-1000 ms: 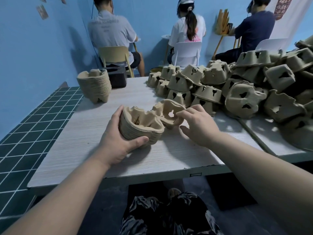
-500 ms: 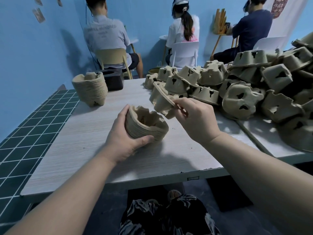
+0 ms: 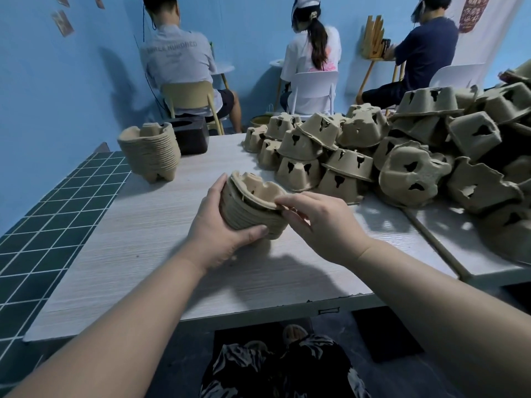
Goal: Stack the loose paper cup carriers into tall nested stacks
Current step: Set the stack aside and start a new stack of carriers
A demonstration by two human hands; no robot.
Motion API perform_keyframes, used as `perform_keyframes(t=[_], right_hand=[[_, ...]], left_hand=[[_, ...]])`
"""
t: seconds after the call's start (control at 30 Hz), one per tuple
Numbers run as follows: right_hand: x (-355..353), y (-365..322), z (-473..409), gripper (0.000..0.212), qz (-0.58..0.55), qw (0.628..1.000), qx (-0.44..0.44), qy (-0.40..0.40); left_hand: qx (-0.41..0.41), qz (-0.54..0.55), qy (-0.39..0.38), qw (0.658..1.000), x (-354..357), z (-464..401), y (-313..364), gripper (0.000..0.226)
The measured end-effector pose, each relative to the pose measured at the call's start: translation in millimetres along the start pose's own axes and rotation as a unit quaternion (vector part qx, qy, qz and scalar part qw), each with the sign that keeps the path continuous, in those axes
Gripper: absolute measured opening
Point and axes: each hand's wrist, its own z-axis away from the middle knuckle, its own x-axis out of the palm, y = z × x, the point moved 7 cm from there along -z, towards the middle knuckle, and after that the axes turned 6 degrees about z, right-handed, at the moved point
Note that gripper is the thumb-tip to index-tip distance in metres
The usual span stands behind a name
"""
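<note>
The big heap of loose carriers (image 3: 402,156) is still waiting behind the small stack (image 3: 247,214) on the surface (image 3: 149,254). The carrier lifted half a second ago is now seating on that stack, adding a layer. The left hand (image 3: 221,234) is gripping its ribbed tan side; the right hand (image 3: 319,222) is pinching the top rim.

Bright, sharp, hard shadows, wide-angle edge distortion.

workroom | blue walls | seated workers (image 3: 178,61) | heaped cup carriers (image 3: 402,156) on table (image 3: 143,254)
</note>
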Motion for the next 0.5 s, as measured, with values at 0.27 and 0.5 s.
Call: perform_keyframes(t=[0.27, 0.5], right_hand=[[16, 17, -2, 0.038, -0.013, 0.999, 0.029, -0.04], [28, 36, -14, 0.036, -0.025, 0.996, 0.056, -0.064]], left_hand=[[-0.006, -0.001, -0.039, 0.999, 13, -28, 6, 0.135], [0.015, -0.003, -0.032, 0.999, 15, -57, 14, 0.118]])
